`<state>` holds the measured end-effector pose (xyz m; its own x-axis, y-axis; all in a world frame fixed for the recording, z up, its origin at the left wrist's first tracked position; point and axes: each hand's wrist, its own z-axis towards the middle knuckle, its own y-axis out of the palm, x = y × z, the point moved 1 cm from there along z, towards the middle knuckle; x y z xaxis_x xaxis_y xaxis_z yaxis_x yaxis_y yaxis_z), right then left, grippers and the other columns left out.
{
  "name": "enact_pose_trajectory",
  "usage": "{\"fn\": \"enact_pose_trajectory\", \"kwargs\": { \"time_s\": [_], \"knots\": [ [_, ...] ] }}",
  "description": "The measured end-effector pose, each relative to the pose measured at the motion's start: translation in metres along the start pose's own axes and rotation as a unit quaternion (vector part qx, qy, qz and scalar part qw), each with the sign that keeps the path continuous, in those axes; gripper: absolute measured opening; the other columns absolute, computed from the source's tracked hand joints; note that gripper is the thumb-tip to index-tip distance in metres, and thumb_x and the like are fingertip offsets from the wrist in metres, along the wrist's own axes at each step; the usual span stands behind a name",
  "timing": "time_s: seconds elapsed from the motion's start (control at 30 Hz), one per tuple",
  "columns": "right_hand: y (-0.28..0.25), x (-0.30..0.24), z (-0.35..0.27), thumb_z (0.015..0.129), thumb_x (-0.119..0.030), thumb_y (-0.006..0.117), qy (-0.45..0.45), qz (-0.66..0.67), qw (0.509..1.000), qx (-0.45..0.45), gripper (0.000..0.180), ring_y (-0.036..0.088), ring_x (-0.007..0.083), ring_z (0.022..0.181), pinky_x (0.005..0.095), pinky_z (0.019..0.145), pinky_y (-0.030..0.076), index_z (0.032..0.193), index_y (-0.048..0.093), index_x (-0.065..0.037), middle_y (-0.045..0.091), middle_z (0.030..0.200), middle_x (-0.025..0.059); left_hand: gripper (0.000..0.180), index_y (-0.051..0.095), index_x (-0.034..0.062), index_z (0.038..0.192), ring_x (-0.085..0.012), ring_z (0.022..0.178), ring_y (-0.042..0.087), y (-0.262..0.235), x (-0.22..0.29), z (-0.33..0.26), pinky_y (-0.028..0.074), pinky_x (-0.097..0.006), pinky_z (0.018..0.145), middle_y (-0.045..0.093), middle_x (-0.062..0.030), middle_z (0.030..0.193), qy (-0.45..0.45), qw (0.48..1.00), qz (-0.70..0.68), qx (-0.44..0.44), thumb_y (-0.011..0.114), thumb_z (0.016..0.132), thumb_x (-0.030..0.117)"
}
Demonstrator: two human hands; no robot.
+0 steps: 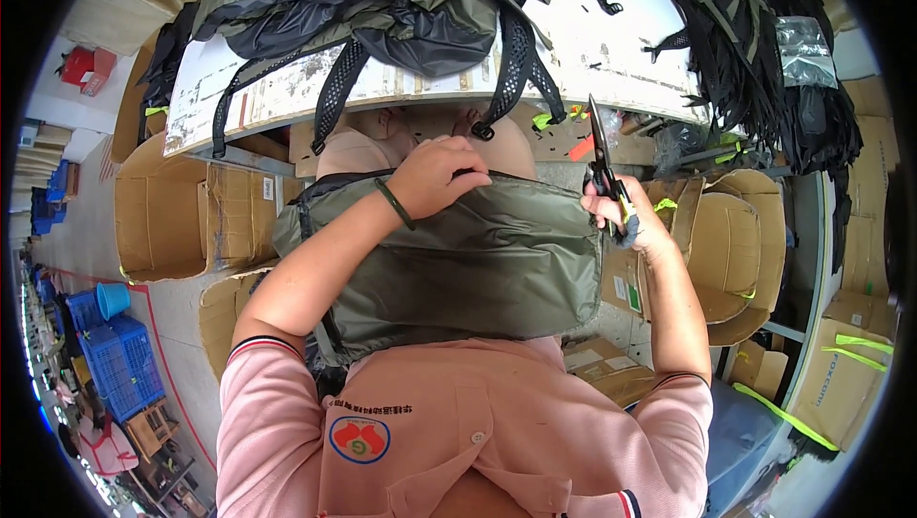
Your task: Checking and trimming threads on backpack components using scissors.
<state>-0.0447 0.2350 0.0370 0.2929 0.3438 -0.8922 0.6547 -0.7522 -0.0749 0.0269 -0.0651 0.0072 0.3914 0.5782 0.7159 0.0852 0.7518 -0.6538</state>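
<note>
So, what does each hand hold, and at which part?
The left hand grips the olive bag at its top edge. The right hand holds black scissors by the handles, blades pointing up.

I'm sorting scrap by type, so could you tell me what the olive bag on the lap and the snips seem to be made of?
The olive bag looks like thin woven synthetic fabric, likely nylon: matte, with a faint sheen and soft folds. The snips in the right hand appear to be dark metal blades, narrow and pointed; the handle material is hidden by the fingers.
</note>
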Motion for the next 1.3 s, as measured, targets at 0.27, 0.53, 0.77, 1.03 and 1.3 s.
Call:
{"fn": "enact_pose_trajectory", "kwargs": {
  "time_s": [0.27, 0.53, 0.77, 1.03, 1.3],
  "knots": [
    [0.0, 0.003, 0.001, 0.077, -0.021, 0.072, 0.041, -0.01, 0.999, 0.024, 0.022, 0.052, 0.0073, 0.057, 0.0222, 0.053, 0.04, 0.085, 0.058, -0.006, 0.055, 0.068, -0.0022, 0.026, 0.065, 0.003, 0.084, -0.0096, 0.07, 0.052, 0.007, -0.02, -0.01, 0.043, -0.027, 0.065, 0.06, -0.0006, 0.074, -0.194, 0.908, -0.356, -0.102, 0.065, 0.09, 0.028],
    [-0.003, 0.007, -0.006, 0.082, -0.017, 0.071, 0.003, -0.087, 0.996, -0.016, 0.017, 0.048, 0.0048, 0.059, 0.0221, 0.055, 0.039, 0.08, 0.058, -0.007, 0.052, 0.067, -0.0047, 0.024, 0.066, 0.0031, 0.095, -0.0076, 0.074, 0.055, -0.012, -0.022, -0.031, 0.046, -0.025, 0.067, 0.063, -0.0017, 0.078, -0.139, 0.944, -0.26, -0.146, 0.071, 0.084, 0.024],
    [0.002, -0.024, -0.005, 0.074, -0.011, 0.074, -0.069, -0.302, 0.947, -0.083, 0.019, 0.05, 0.0109, 0.061, 0.0273, 0.058, 0.039, 0.077, 0.056, -0.004, 0.052, 0.067, -0.0018, 0.022, 0.065, 0.0013, 0.095, -0.003, 0.072, 0.053, -0.004, -0.008, -0.041, 0.044, -0.02, 0.065, 0.062, 0.0023, 0.08, -0.189, 0.915, -0.346, -0.079, 0.074, 0.079, 0.012],
    [0.024, -0.084, 0.011, 0.063, -0.038, 0.082, -0.171, -0.622, 0.756, -0.111, 0.044, 0.059, 0.0302, 0.08, 0.0376, 0.078, 0.039, 0.081, 0.057, -0.006, 0.061, 0.075, 0.0108, 0.024, 0.064, 0.0027, 0.097, -0.0018, 0.072, 0.052, 0.001, -0.009, -0.054, 0.043, -0.018, 0.064, 0.061, 0.0031, 0.082, -0.21, 0.892, -0.4, -0.024, 0.076, 0.078, 0.011],
    [0.034, -0.098, 0.033, 0.063, -0.042, 0.08, -0.215, -0.649, 0.718, -0.128, 0.047, 0.059, 0.0316, 0.083, 0.0387, 0.082, 0.039, 0.081, 0.059, -0.005, 0.061, 0.075, 0.0132, 0.023, 0.063, 0.0004, 0.098, -0.0046, 0.08, 0.054, 0.001, -0.004, -0.055, 0.046, -0.02, 0.073, 0.061, 0.0004, 0.089, -0.204, 0.863, -0.462, -0.018, 0.074, 0.079, 0.007]
  ]
}}
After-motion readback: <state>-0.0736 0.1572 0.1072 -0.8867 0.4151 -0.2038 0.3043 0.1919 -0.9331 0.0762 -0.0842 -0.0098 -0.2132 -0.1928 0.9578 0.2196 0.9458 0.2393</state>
